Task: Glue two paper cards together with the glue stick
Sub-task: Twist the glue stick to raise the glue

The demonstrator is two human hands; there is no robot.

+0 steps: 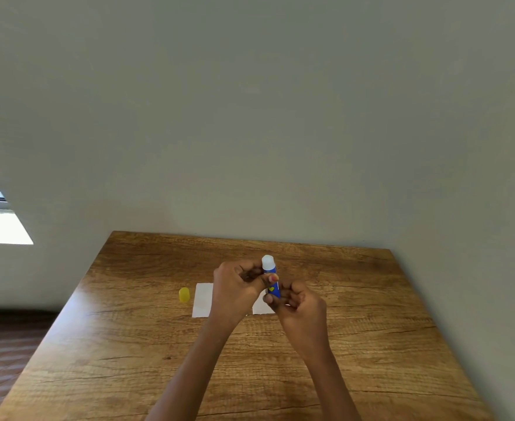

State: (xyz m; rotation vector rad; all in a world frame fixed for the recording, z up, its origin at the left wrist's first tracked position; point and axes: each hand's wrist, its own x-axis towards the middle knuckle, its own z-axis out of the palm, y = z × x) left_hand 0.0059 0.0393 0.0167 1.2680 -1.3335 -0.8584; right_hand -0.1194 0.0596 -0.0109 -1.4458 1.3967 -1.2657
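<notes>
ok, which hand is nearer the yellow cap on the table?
Left. The left hand grips the glue stick just right of the yellow cap, over a paper card; the right hand holds the stick's base farther right.

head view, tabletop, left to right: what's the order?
yellow cap → paper card → left hand → glue stick → right hand. The second card is left out, since the hands overlap it.
</notes>
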